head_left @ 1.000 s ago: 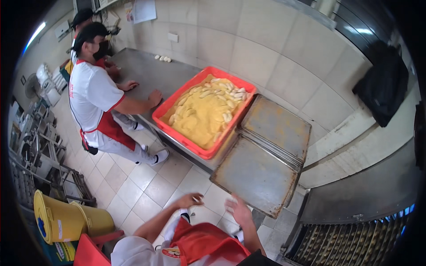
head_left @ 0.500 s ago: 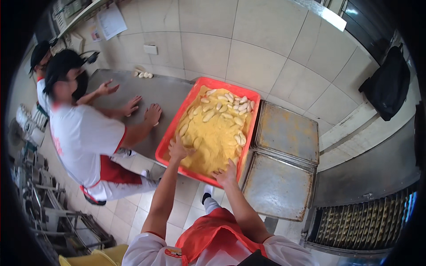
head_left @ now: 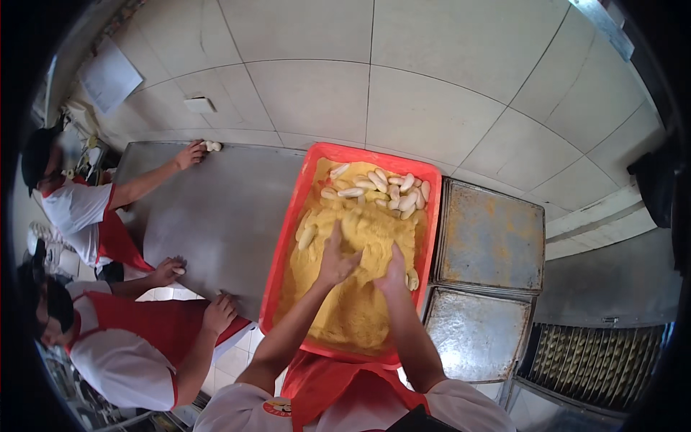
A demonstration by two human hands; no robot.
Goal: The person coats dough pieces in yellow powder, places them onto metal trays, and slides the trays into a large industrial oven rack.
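Note:
A red plastic tub (head_left: 279, 266) holds yellow crumbs (head_left: 338, 302), with several pale oblong dough pieces (head_left: 408, 181) mostly grouped toward its back and a few along the sides. My left hand (head_left: 338, 263) is over the middle of the crumbs, thumb and fingers apart, holding nothing visible. To its right, my right hand (head_left: 391, 270) is also open, angled inward low in the crumbs, near a dough piece at the tub's right side. Whether the fingertips are pressed into the crumbs is hard to tell.
Stained metal trays (head_left: 489, 227) are stacked right of the tub. A steel table (head_left: 209, 205) bears small dough pieces (head_left: 212, 146) near two co-workers (head_left: 122, 338) (head_left: 75, 216) at left. A tiled wall (head_left: 432, 65) stands behind; a slatted machine (head_left: 594, 360) is at lower right.
My hands have moved forward from in front of me into the tub, deeper over the crumbs. The view has shifted toward the tub. A co-worker has reached toward the dough pieces at the back.

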